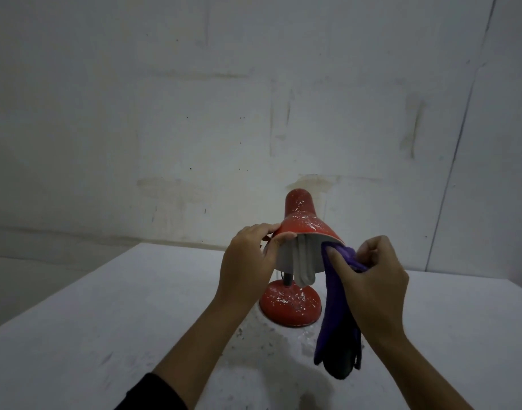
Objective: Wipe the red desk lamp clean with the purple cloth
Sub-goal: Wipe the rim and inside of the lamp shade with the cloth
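- The red desk lamp (301,232) stood on a white table (106,321), near its far edge and close to a pale, stained wall (194,113).
- Its shade (308,224) was tilted so the open mouth faced the camera, showing a white inside. A white coiled bulb (304,269) hung within the shade and reached down past its lower rim.
- The round base (291,303) sat flat on the table, its red paint flecked with white chips or spatter; the same marks covered the outside of the shade. A short dark stem (287,280) rose from the base behind the bulb.
- The left hand (248,258) pinched the left rim of the shade, thumb on the inner side and fingers curled over the outer red surface.
- The right hand (372,279) gripped the purple cloth (338,315), its fingers curled round a bunched part of it. The thumb pressed the cloth's upper end against the inside of the shade at its right rim, just beside the bulb.
- The rest of the cloth hung loose below the hand, in front of the right side of the base and partly hiding it. Its lower end looked darker; whether it touched the table could not be told.
- A dark sleeve (153,395) covered the left forearm at the lower edge of the view.
- The table surface in front of the base was scuffed and speckled with grey marks.
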